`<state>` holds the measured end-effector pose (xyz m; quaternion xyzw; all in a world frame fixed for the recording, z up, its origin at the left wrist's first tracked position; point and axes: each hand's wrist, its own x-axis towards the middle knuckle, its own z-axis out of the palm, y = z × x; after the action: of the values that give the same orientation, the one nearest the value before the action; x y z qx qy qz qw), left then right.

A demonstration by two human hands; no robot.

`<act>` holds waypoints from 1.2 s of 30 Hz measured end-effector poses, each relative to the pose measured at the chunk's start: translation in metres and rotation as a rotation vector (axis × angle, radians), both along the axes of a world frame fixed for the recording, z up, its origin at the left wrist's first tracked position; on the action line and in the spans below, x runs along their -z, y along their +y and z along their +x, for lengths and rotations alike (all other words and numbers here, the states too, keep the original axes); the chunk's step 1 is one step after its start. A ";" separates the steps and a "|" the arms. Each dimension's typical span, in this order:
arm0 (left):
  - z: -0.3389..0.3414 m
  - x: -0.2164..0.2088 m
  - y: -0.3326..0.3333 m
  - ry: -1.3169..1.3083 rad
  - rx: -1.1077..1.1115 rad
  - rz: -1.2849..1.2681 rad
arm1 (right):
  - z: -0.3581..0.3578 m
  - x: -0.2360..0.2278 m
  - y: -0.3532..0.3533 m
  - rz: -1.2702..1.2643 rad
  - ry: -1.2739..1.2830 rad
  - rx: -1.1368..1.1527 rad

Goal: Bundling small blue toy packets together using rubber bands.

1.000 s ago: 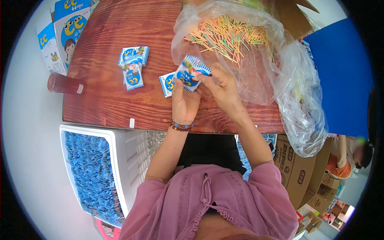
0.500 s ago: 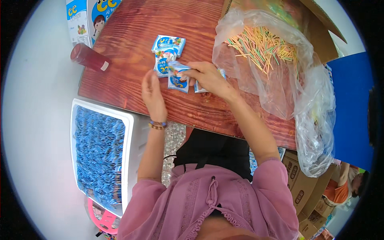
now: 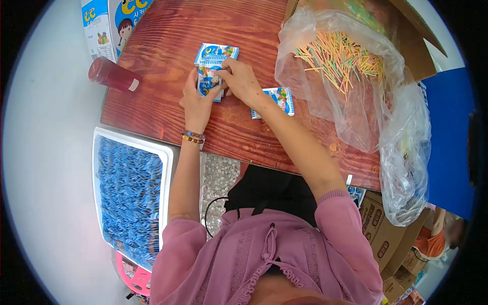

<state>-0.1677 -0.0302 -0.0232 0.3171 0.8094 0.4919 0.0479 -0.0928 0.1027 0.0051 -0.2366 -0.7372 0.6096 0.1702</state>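
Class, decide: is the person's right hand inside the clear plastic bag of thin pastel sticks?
No, the right hand is at a small blue-and-white packet with the left hand, apart from the bag.

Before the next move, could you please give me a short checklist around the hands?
1. Left hand at the overlapping packets: ok, thumb and fingers on opposite sides.
2. Right hand firmly gripping a packet: cannot tell, its fingers hide the contact.
3. All tabletop packets together: not ok, a lone packet lies apart, partly hidden by the right forearm.
4. Coloured sticks away from both hands: ok, in the clear bag.
5. Red jar away from both hands: ok.
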 end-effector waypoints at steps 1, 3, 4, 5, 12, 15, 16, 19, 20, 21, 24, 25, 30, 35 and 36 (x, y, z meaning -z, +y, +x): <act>0.002 0.002 0.000 -0.003 0.001 -0.003 | 0.001 0.000 -0.001 -0.020 0.013 0.015; 0.005 0.004 0.000 0.126 -0.035 -0.097 | 0.006 0.010 -0.002 0.144 0.058 0.058; 0.005 0.004 0.000 0.122 -0.033 -0.100 | 0.011 0.014 -0.001 0.310 0.106 0.101; 0.005 0.004 0.001 0.119 -0.027 -0.123 | 0.021 0.019 0.000 0.308 0.101 0.103; 0.005 0.001 -0.001 -0.052 0.002 0.132 | 0.134 -0.006 -0.012 0.753 0.067 0.147; 0.024 -0.017 -0.001 0.377 -0.161 -0.026 | 0.167 0.003 -0.007 0.829 0.012 0.205; 0.035 -0.025 0.002 0.338 -0.061 0.013 | 0.175 0.010 -0.008 0.733 0.003 0.245; 0.077 -0.020 0.019 0.129 0.173 -0.014 | 0.182 0.013 -0.011 0.660 0.001 0.295; 0.083 -0.016 0.025 0.134 0.177 -0.017 | 0.181 0.013 -0.012 0.683 0.009 0.296; 0.088 -0.009 0.031 0.205 0.143 -0.113 | 0.181 0.013 -0.013 0.681 0.013 0.302; 0.089 0.002 0.042 0.316 0.087 -0.222 | 0.182 0.016 -0.013 0.703 0.005 0.306; 0.087 0.003 0.042 0.271 0.095 -0.195 | 0.183 0.018 -0.012 0.654 0.030 0.305; 0.079 0.000 0.043 0.094 0.155 -0.196 | 0.188 0.024 -0.008 0.631 0.056 0.280; 0.086 -0.001 0.041 0.184 0.245 -0.156 | 0.190 0.014 -0.004 0.554 0.039 0.352; 0.089 -0.002 0.041 0.132 0.267 -0.136 | 0.192 0.012 -0.003 0.552 0.034 0.359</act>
<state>-0.0782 0.0112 -0.0214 0.4494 0.7929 0.4034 0.0809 0.0993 0.0996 -0.0067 -0.2976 -0.8181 0.3510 0.3449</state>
